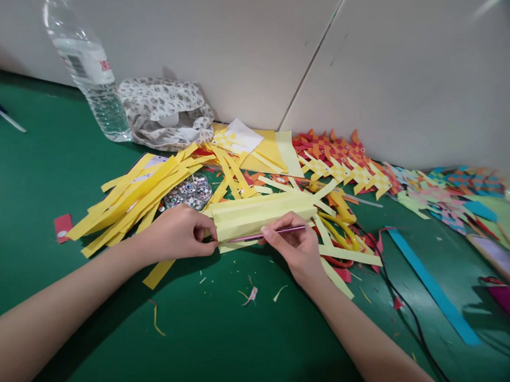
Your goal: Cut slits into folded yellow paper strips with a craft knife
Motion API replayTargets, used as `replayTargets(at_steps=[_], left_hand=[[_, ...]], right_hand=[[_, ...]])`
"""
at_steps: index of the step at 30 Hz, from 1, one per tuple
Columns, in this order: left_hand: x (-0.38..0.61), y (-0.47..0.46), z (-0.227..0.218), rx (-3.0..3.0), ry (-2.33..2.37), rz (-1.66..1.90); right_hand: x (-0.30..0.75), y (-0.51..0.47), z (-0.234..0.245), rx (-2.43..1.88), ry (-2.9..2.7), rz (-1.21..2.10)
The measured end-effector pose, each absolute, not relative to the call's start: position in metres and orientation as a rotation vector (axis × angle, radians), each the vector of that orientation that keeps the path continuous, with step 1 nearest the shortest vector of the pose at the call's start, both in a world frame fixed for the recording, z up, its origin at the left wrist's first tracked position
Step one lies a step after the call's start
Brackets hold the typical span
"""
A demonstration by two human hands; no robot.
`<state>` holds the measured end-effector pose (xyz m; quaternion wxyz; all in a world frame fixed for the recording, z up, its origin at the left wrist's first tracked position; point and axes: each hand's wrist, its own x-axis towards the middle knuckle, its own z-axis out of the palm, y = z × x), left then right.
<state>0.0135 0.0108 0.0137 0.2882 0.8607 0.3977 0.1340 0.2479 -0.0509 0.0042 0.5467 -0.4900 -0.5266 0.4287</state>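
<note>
A folded pale yellow paper (261, 213) lies on the green table (38, 190) in front of me. My left hand (176, 232) pinches its left end, fingers closed on the paper. My right hand (297, 246) grips a thin pink pencil (267, 235) that lies along the paper's lower edge, tip pointing left. Yellow paper strips (131, 195) fan out behind my left hand. Yellow-handled scissors (341, 225) rest just right of my right hand.
A water bottle (89, 68) and a patterned cloth pouch (164, 110) stand by the wall. A dish of googly eyes (191, 193) sits among the strips. Woven paper fish (345, 160) line the wall. A blue strip (430, 286) and a black cable (400, 303) lie at right.
</note>
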Motion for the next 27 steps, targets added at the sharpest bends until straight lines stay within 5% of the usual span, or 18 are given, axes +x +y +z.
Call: replayTargets(at_steps=[27], left_hand=[[0.012, 0.0099, 0.0094, 2.445, 1.107, 0.456]], right_hand=[[0.25, -0.0491, 0.0025, -1.171, -1.222, 1.031]])
